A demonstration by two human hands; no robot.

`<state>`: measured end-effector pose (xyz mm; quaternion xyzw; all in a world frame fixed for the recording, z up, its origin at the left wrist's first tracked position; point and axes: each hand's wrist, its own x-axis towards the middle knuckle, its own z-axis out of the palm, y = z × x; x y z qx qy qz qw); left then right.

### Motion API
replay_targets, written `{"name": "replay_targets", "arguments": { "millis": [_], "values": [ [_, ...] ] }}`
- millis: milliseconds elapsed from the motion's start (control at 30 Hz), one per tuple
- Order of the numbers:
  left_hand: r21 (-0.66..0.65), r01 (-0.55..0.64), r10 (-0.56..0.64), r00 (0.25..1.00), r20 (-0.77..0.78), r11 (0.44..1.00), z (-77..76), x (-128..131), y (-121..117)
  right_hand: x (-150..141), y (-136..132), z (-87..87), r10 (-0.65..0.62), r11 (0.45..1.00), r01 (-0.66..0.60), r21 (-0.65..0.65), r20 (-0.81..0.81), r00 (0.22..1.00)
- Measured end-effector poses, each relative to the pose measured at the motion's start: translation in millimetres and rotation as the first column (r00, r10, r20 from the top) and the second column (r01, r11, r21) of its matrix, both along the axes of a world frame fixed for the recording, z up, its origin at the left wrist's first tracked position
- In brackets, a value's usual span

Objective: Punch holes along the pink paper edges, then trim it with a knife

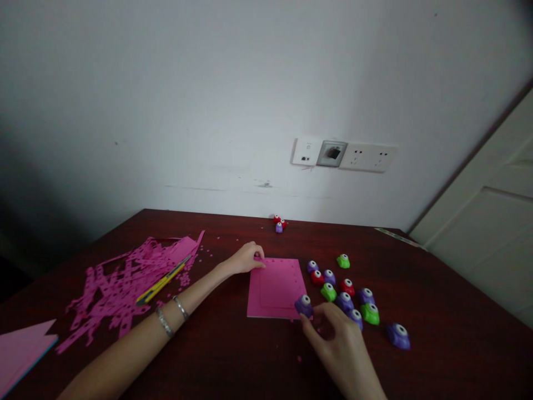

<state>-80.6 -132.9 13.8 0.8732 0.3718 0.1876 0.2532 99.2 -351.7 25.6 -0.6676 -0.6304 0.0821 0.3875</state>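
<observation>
A square stack of pink paper [277, 286] lies on the table, with small punched marks along its top and right edges. At its upper left corner, my left hand [245, 259] has thumb and fingers closed on the paper. My right hand [339, 339] grips a purple craft punch [304, 305] with a white, eye-like button, at the lower right edge of the sheet. Just right of the paper stand several more punches, among them a red punch [347, 286], a green punch [370, 313] and a purple punch [398, 336].
A tangle of pink paper scraps [137, 278] covers the left side, with a yellow cutter knife [162, 281] on it. More pink sheets [25, 353] lie at the near left. Small punches [278, 227] stand by the wall [208, 111], which carries sockets [368, 157].
</observation>
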Motion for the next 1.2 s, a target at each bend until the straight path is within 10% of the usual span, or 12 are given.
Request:
{"name": "replay_targets", "arguments": {
  "millis": [467, 1200],
  "values": [
    [-0.440, 0.009, 0.109, 0.965, 0.241, 0.898, 24.5, 1, -8, 0, 3, -2.8, -0.013, 0.996, 0.006, -0.092, -0.075, 0.997],
    [-0.648, 0.072, 0.197, 0.922, 0.333, 0.759, 34.0, -10, -10, 5, 4, -9.5, -0.009, 0.997, 0.007, 0.072, 0.024, 1.000]
  ]
}}
